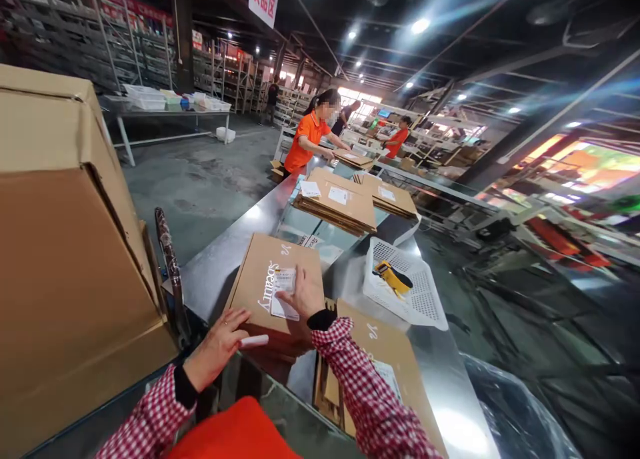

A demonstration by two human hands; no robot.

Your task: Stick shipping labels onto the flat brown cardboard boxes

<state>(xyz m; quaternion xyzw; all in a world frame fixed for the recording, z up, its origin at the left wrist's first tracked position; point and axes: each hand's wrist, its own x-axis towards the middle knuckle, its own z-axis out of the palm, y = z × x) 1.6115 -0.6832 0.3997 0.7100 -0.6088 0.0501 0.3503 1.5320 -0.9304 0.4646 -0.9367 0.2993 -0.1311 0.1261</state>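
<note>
A brown cardboard box (260, 266) printed with "beauty" lettering lies on the metal table. On its top is a white printed label (284, 292). My right hand (306, 295) presses on this label, fingers stretched out and holding nothing. At the box's near left edge is my left hand (217, 346), its fingertips touching the cardboard. Between its thumb and fingers a white strip of paper (254, 341) sticks out to the right. Under my right forearm, a stack of flat cardboard boxes (390, 339) carries another label.
A white perforated basket (434, 299) holds a yellow and black tool (395, 279). Further along the metal table (220, 266) lie stacks of flattened cartons (345, 202). A large carton (60, 246) stands at left. A co-worker in orange (303, 146) handles cartons at the far end.
</note>
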